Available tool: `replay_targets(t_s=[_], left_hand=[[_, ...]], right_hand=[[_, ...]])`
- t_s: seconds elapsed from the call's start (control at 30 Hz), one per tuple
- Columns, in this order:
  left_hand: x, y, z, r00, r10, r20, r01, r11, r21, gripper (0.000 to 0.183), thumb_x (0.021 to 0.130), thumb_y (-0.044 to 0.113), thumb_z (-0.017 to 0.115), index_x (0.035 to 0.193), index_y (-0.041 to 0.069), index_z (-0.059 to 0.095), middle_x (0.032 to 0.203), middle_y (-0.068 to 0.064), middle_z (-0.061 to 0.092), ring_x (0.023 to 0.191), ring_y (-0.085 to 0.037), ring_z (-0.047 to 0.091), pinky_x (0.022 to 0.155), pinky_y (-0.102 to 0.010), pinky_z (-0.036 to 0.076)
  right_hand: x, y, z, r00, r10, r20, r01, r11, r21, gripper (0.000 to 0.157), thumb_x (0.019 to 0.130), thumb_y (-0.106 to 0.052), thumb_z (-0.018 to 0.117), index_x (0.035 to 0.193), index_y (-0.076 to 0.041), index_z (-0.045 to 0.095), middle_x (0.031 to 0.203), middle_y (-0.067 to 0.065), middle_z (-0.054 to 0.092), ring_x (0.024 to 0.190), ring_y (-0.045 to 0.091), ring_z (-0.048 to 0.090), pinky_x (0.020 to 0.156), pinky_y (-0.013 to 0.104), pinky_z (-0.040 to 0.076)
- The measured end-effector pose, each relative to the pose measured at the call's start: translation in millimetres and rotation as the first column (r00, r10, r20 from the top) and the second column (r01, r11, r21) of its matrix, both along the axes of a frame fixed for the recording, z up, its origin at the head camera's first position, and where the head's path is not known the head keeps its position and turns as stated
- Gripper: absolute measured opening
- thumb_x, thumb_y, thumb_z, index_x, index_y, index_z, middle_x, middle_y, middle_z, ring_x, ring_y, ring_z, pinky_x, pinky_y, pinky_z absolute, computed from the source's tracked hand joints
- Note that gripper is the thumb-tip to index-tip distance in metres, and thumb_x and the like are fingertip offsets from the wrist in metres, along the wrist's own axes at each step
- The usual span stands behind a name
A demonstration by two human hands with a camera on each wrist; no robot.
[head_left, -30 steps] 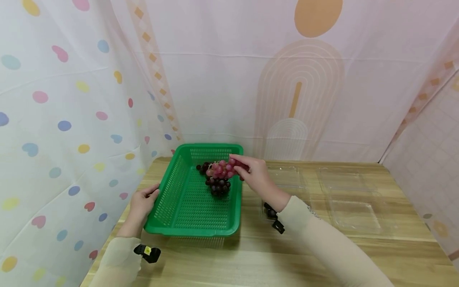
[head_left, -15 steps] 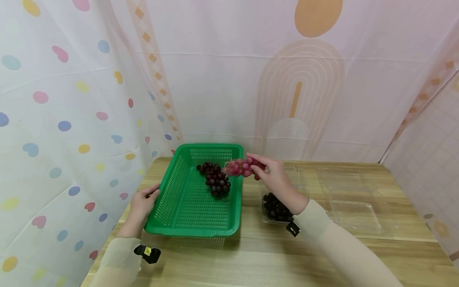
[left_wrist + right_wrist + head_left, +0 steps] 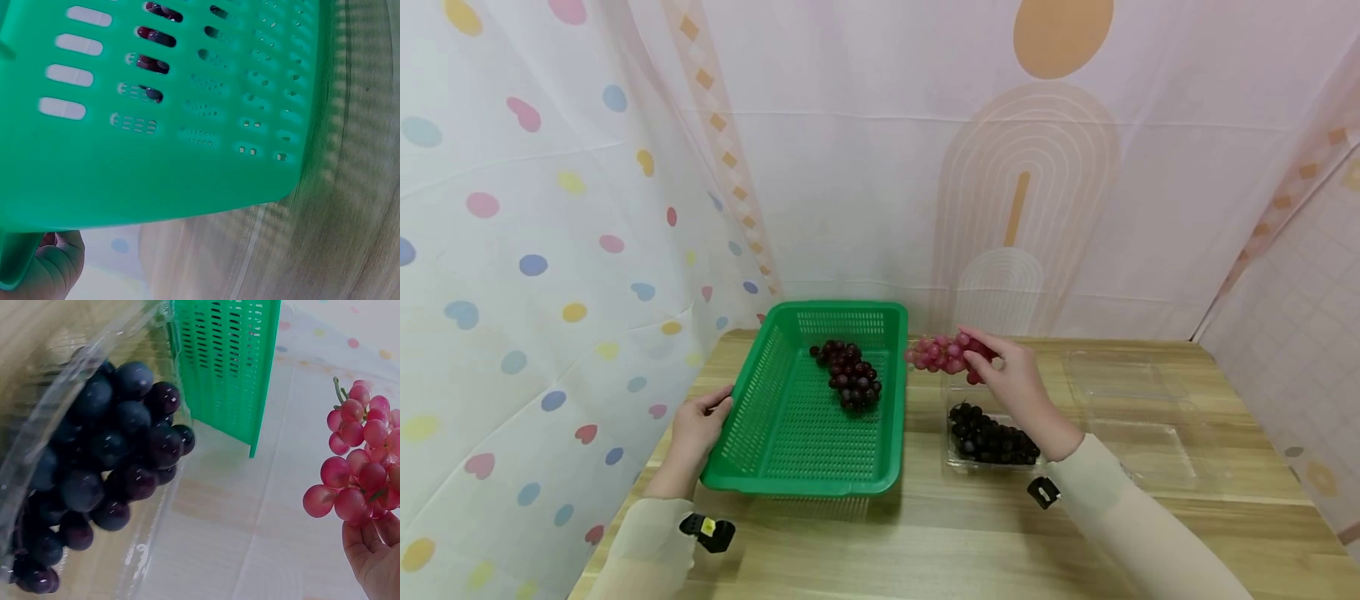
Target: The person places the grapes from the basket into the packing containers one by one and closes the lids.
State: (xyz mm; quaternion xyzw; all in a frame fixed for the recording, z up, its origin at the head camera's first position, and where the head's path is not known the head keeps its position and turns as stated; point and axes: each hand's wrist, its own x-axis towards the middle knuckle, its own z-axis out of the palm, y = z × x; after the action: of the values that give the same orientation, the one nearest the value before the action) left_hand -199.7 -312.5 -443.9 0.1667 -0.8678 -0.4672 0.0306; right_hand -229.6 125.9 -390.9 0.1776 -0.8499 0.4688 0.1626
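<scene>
On your table, the basket sits left, your left hand at its left rim, one bunch of grapes inside. To its right, a container with a second bunch in it; your right hand has a third bunch just right of the basket. Farther right, another container; behind everything, the curtain.

Pink grapes in the right grip, left grip on the green basket with dark grapes inside.
</scene>
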Motion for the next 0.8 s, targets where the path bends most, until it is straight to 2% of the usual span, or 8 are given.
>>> replay_targets(t_s=[0.13, 0.3, 0.47, 0.57, 0.7, 0.8], left_hand=[[-0.5, 0, -1.1, 1.000, 0.002, 0.004, -0.002, 1.000, 0.001, 0.041, 0.101, 0.023, 0.046, 0.138, 0.007, 0.048, 0.136, -0.024, 0.049, 0.078, -0.003, 0.052, 0.064, -0.019, 0.046], [-0.5, 0, -1.5, 1.000, 0.000, 0.000, 0.000, 1.000, -0.016, 0.041, 0.101, 0.024, 0.046, 0.138, 0.007, 0.049, 0.136, -0.024, 0.049, 0.081, -0.008, 0.053, 0.064, -0.020, 0.046], [1.0, 0, -0.9, 0.999, -0.013, -0.037, 0.010, 0.996, -0.087, 0.039, 0.101, 0.020, 0.046, 0.137, 0.004, 0.050, 0.130, -0.027, 0.053, 0.094, -0.024, 0.057, 0.064, -0.018, 0.045], [1.5, 0, -0.3, 0.998, -0.035, -0.061, 0.025, 0.989, -0.148, 0.038, 0.101, 0.017, 0.045, 0.136, 0.002, 0.050, 0.125, -0.028, 0.056, 0.101, -0.032, 0.057, 0.065, -0.019, 0.044], [1.2, 1, 1.0, 0.993, -0.078, -0.083, 0.058, 0.973, -0.225, 0.038, 0.101, 0.015, 0.044, 0.134, -0.001, 0.051, 0.123, -0.030, 0.056, 0.101, -0.037, 0.059, 0.067, -0.029, 0.049], [0.9, 2, 4.6, 0.991, -0.112, -0.077, 0.088, 0.960, -0.266, 0.038, 0.101, 0.014, 0.043, 0.134, -0.003, 0.050, 0.127, -0.031, 0.053, 0.105, -0.041, 0.058, 0.075, -0.041, 0.052]], right_hand=[[2.9, 9, -3.4, 0.999, -0.020, 0.026, 0.020, 1.000, -0.016, 0.035, 0.091, -0.014, 0.064, 0.126, -0.018, 0.063, 0.116, 0.015, 0.066, 0.041, 0.005, 0.034, 0.039, 0.024, 0.035], [5.0, 20, -9.5, 0.999, -0.038, 0.039, 0.038, 0.999, -0.013, 0.036, 0.091, -0.016, 0.063, 0.127, -0.016, 0.062, 0.119, 0.013, 0.065, 0.057, 0.015, 0.049, 0.043, 0.024, 0.040], [6.4, 30, -17.1, 0.997, -0.065, 0.043, 0.064, 0.998, 0.012, 0.036, 0.091, -0.017, 0.063, 0.127, -0.017, 0.063, 0.114, 0.011, 0.068, 0.077, 0.016, 0.055, 0.046, 0.023, 0.041], [8.4, 36, -20.2, 0.994, -0.083, 0.066, 0.081, 0.996, 0.026, 0.036, 0.091, -0.019, 0.063, 0.127, -0.019, 0.062, 0.112, 0.009, 0.068, 0.073, 0.013, 0.053, 0.044, 0.024, 0.040], [9.7, 42, -23.5, 0.993, -0.095, 0.075, 0.092, 0.995, 0.033, 0.036, 0.091, -0.016, 0.063, 0.128, -0.018, 0.062, 0.113, 0.011, 0.068, 0.061, 0.015, 0.049, 0.043, 0.024, 0.039], [9.7, 46, -26.5, 0.993, -0.098, 0.069, 0.096, 0.995, 0.037, 0.037, 0.091, -0.012, 0.064, 0.127, -0.015, 0.062, 0.111, 0.014, 0.068, 0.065, 0.019, 0.052, 0.044, 0.023, 0.040]])
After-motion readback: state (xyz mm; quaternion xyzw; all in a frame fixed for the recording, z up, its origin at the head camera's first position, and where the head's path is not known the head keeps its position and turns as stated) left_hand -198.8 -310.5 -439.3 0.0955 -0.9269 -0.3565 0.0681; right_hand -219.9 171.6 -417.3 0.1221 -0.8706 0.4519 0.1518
